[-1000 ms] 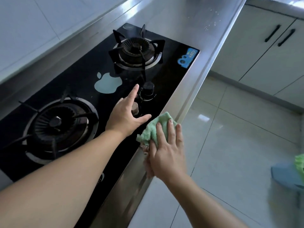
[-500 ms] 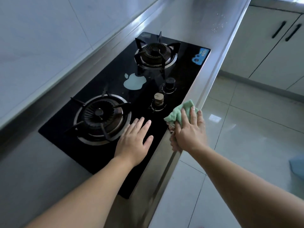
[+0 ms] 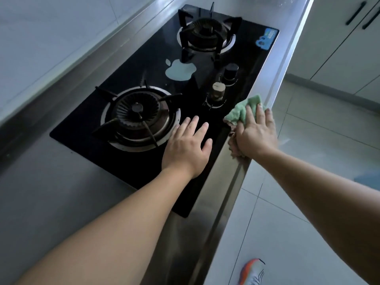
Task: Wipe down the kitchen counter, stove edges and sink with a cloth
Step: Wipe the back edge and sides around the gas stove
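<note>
head cam | looks steeply down, close over stove [image 3: 164,83] (single view)

Two bare forearms in view, no sleeves, no watch, no rings or bands visible. Left hand [image 3: 186,148] ungloved. Right hand [image 3: 256,133] ungloved, nails short. One shoe [image 3: 252,271] at 6 o'clock edge of frame: orange toe and sole rim, pale grey-white upper, dark trim line at back.

One stove [image 3: 156,64] on the counter [image 3: 51,202] carries two burners [image 3: 139,118] [image 3: 206,33] and two knobs [image 3: 218,91] [image 3: 231,70]; one green cloth [image 3: 240,112], one shoe [image 3: 253,272].
</note>
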